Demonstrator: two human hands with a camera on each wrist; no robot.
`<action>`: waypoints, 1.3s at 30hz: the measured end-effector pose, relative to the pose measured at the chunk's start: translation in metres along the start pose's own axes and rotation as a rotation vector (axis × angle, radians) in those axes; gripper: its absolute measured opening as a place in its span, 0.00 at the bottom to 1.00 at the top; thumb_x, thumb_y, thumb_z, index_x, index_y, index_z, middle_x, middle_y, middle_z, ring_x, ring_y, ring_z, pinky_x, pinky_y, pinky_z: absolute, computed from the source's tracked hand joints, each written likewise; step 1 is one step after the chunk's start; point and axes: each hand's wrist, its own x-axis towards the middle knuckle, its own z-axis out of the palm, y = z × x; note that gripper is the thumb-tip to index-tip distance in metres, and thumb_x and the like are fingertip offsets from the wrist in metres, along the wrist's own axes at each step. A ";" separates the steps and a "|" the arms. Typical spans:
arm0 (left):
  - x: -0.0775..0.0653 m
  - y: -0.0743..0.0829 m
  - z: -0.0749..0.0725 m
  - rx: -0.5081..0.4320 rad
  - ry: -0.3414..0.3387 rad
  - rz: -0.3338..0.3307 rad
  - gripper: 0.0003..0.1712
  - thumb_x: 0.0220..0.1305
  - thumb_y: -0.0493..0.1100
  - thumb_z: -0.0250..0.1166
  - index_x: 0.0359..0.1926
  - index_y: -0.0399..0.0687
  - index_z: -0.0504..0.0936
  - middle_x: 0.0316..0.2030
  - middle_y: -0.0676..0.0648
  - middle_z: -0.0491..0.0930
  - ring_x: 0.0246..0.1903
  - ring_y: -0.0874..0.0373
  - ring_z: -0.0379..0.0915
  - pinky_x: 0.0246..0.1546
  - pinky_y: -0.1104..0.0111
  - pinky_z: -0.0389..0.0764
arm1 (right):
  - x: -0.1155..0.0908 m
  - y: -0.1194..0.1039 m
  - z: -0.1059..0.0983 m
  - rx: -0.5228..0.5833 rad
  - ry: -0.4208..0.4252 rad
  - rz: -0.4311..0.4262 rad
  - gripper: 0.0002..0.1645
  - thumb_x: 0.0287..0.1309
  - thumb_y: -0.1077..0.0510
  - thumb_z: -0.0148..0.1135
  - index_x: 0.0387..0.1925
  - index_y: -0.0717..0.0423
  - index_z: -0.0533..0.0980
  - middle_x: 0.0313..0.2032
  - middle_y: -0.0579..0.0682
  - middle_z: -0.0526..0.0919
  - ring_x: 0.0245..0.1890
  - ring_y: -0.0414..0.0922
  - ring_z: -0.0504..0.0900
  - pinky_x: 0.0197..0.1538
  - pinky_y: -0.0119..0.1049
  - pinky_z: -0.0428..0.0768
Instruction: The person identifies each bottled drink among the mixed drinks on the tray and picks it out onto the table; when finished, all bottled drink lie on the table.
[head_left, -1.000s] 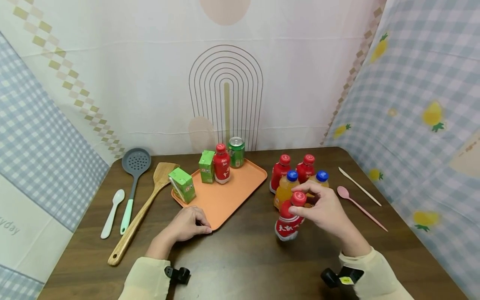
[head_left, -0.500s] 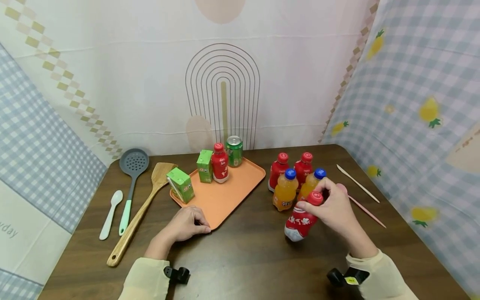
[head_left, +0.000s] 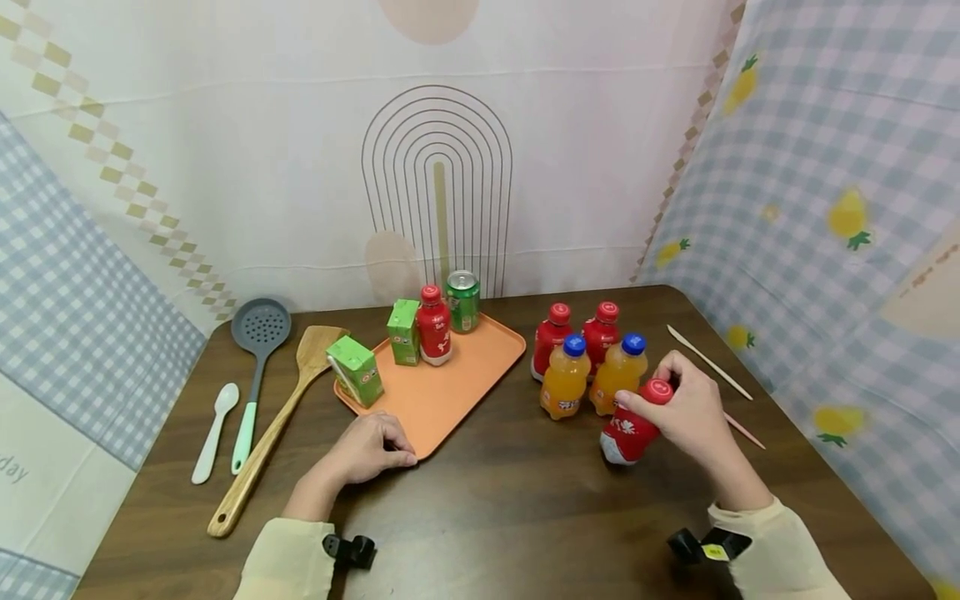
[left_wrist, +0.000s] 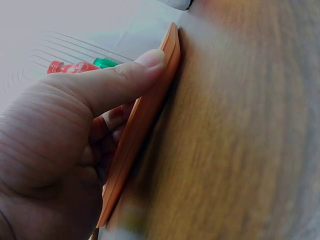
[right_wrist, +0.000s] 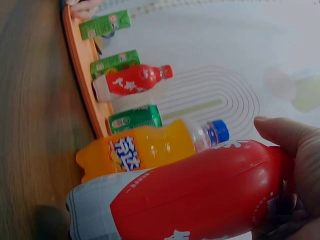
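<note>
My right hand [head_left: 690, 408] grips a red drink bottle [head_left: 630, 432] by its upper part, thumb on one side. The bottle leans, its pale base toward the lower left, just in front of two orange soda bottles [head_left: 565, 379] with blue caps. Two more red bottles [head_left: 550, 340] stand behind those. At the near corner of the orange tray [head_left: 450, 408], my left hand [head_left: 367, 447] holds the rim, thumb laid on its edge and fingers curled. On the tray are a red bottle [head_left: 434, 327], a green can [head_left: 463, 302] and two green drink cartons [head_left: 405, 332], one tilted at the left edge.
Left of the tray lie a wooden spatula [head_left: 277, 425], a grey slotted skimmer [head_left: 260, 329] with a mint handle and a white spoon [head_left: 216, 433]. Beyond my right hand are a thin pale stick [head_left: 708, 362] and a pink spoon [head_left: 744, 430], partly hidden. Curtains [head_left: 300, 167] border the table.
My right hand has carried the red bottle rightward, from in front of the left soda bottle to in front of the right one, and it leans more. The left hand stays on the tray.
</note>
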 end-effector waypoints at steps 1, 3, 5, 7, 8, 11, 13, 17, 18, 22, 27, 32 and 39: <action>0.000 0.000 0.000 0.001 0.001 0.000 0.05 0.50 0.49 0.75 0.24 0.65 0.87 0.24 0.69 0.76 0.32 0.69 0.71 0.38 0.69 0.71 | 0.000 0.002 -0.001 0.001 0.003 0.000 0.29 0.43 0.48 0.78 0.29 0.55 0.64 0.26 0.52 0.70 0.23 0.45 0.71 0.19 0.32 0.73; 0.000 0.000 0.000 0.000 0.002 -0.001 0.05 0.50 0.49 0.75 0.24 0.65 0.87 0.24 0.69 0.76 0.32 0.69 0.71 0.38 0.69 0.71 | 0.000 0.005 -0.002 0.001 0.002 0.006 0.29 0.43 0.47 0.78 0.29 0.54 0.64 0.26 0.52 0.70 0.23 0.45 0.71 0.19 0.32 0.73; 0.000 0.000 0.000 -0.002 0.002 0.000 0.04 0.51 0.49 0.75 0.24 0.65 0.87 0.24 0.69 0.76 0.32 0.69 0.71 0.38 0.69 0.71 | 0.000 0.009 -0.003 0.007 -0.010 0.016 0.29 0.43 0.47 0.78 0.29 0.53 0.64 0.26 0.53 0.70 0.22 0.45 0.71 0.18 0.33 0.73; 0.000 0.000 0.000 -0.008 0.004 0.003 0.04 0.51 0.49 0.75 0.24 0.65 0.87 0.24 0.69 0.76 0.32 0.69 0.71 0.38 0.69 0.71 | 0.000 0.012 -0.003 0.009 -0.027 0.022 0.29 0.44 0.46 0.77 0.29 0.53 0.64 0.25 0.53 0.70 0.22 0.44 0.70 0.18 0.33 0.72; 0.000 0.000 0.000 -0.011 0.004 0.003 0.04 0.50 0.49 0.75 0.24 0.65 0.87 0.24 0.69 0.76 0.32 0.69 0.71 0.38 0.69 0.71 | 0.000 0.014 -0.002 0.008 -0.035 0.027 0.29 0.44 0.46 0.77 0.29 0.52 0.63 0.25 0.53 0.69 0.21 0.44 0.70 0.17 0.33 0.72; 0.000 0.000 0.000 -0.013 0.004 0.004 0.04 0.50 0.49 0.75 0.24 0.65 0.87 0.24 0.69 0.76 0.32 0.69 0.71 0.38 0.69 0.71 | 0.000 0.019 -0.001 0.016 -0.061 0.028 0.30 0.44 0.46 0.77 0.30 0.52 0.63 0.25 0.53 0.69 0.20 0.44 0.69 0.17 0.33 0.70; 0.000 0.001 0.000 -0.014 0.005 0.004 0.04 0.50 0.49 0.75 0.24 0.65 0.87 0.24 0.69 0.76 0.32 0.69 0.71 0.38 0.69 0.71 | 0.000 0.023 -0.001 0.021 -0.072 0.026 0.30 0.45 0.46 0.77 0.30 0.52 0.63 0.25 0.53 0.68 0.20 0.44 0.69 0.16 0.33 0.70; -0.001 0.000 0.001 -0.009 0.007 0.010 0.04 0.50 0.49 0.75 0.24 0.64 0.87 0.24 0.69 0.76 0.32 0.69 0.71 0.37 0.69 0.71 | 0.002 0.026 0.000 0.028 -0.077 0.025 0.30 0.45 0.46 0.77 0.30 0.52 0.63 0.25 0.53 0.68 0.20 0.44 0.68 0.16 0.33 0.70; -0.001 0.001 0.001 -0.010 0.009 0.014 0.04 0.50 0.49 0.75 0.24 0.64 0.87 0.24 0.69 0.76 0.32 0.69 0.71 0.37 0.69 0.71 | 0.002 0.026 0.000 0.030 -0.079 0.026 0.30 0.45 0.46 0.77 0.30 0.53 0.63 0.25 0.53 0.68 0.20 0.44 0.68 0.16 0.33 0.70; -0.001 0.001 0.001 -0.011 0.019 0.025 0.04 0.50 0.49 0.75 0.24 0.64 0.87 0.24 0.68 0.76 0.31 0.69 0.71 0.37 0.69 0.71 | 0.003 0.026 -0.002 0.035 -0.115 0.017 0.30 0.44 0.47 0.77 0.33 0.53 0.62 0.26 0.53 0.69 0.21 0.43 0.70 0.18 0.34 0.71; -0.001 0.002 0.001 -0.011 0.031 0.041 0.04 0.50 0.49 0.75 0.23 0.64 0.87 0.24 0.68 0.76 0.31 0.69 0.71 0.36 0.69 0.71 | 0.005 0.031 -0.016 0.087 -0.235 -0.041 0.25 0.48 0.52 0.75 0.40 0.53 0.68 0.32 0.53 0.75 0.29 0.45 0.74 0.26 0.34 0.77; -0.001 0.002 0.000 -0.019 0.033 0.030 0.05 0.50 0.48 0.75 0.23 0.64 0.87 0.24 0.68 0.76 0.31 0.69 0.71 0.36 0.69 0.71 | 0.013 0.044 -0.034 0.259 -0.437 -0.148 0.23 0.54 0.64 0.69 0.53 0.56 0.74 0.45 0.56 0.79 0.39 0.46 0.79 0.38 0.37 0.81; -0.001 0.003 0.000 -0.020 0.018 0.012 0.05 0.50 0.48 0.76 0.23 0.64 0.87 0.23 0.69 0.76 0.31 0.69 0.71 0.37 0.69 0.72 | 0.025 0.063 -0.041 0.438 -0.598 -0.172 0.25 0.55 0.73 0.63 0.56 0.66 0.74 0.48 0.56 0.79 0.47 0.43 0.77 0.43 0.36 0.81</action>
